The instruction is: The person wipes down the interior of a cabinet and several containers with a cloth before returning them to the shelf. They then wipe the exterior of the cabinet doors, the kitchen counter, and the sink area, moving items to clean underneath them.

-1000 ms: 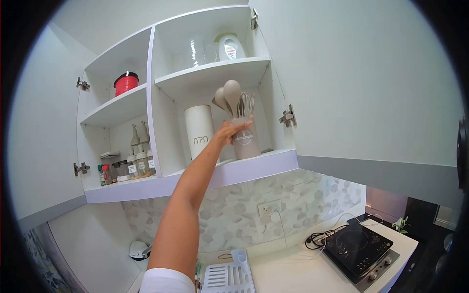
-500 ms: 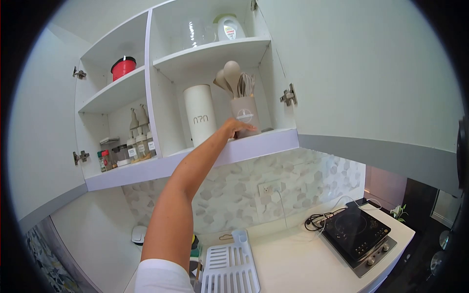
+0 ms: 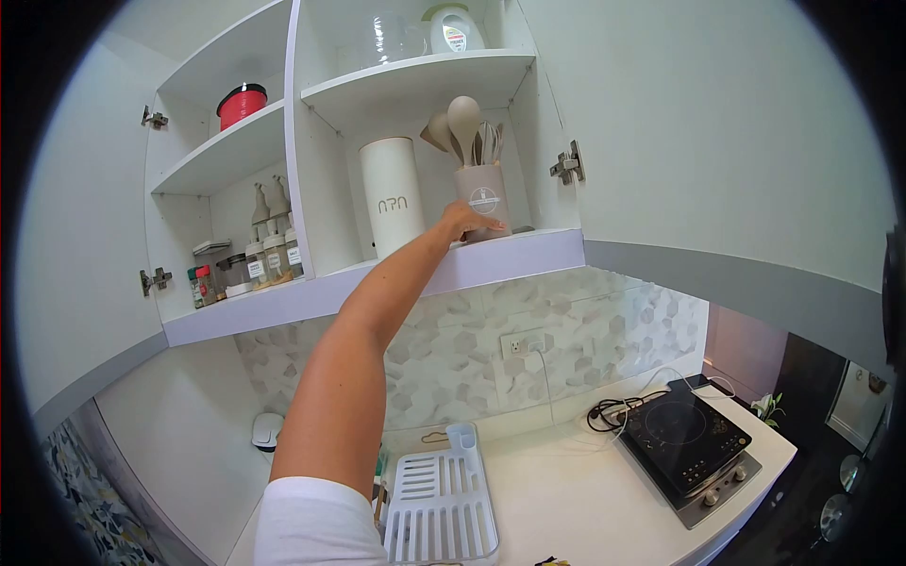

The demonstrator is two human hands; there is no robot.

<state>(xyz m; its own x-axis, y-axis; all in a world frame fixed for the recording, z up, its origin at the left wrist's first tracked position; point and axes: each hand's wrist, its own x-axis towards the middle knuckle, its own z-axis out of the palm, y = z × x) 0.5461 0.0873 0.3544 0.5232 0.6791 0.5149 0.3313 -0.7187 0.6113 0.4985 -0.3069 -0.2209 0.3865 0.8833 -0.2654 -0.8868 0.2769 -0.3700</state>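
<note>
Patterned wall tiles [image 3: 444, 363] run between a pale counter [image 3: 547, 472], which carries a dish rack [image 3: 440, 504] and a black hotplate [image 3: 684, 432], and a white cabinet [image 3: 321, 174] with its doors [image 3: 727, 123] swung open. On the bottom shelf [image 3: 552, 251], near the front edge, stands the utensil holder [image 3: 485, 196], with spoons [image 3: 463, 118] and a whisk [image 3: 489, 141] sticking out; a white canister [image 3: 394, 200] stands to its left, apart from it. The left hand [image 3: 464, 222] is low against the holder, thumb laid across its front; the other fingers are hidden, so I cannot tell how firmly they close round it. The right hand is out of view. As I judge it, the holder is seated on the shelf, while the hand is not yet clear of it; what else is left I cannot tell. Compared with a second ago, the hand has gone from near the rim down towards the base, and the cabinet sits higher in view.
</note>
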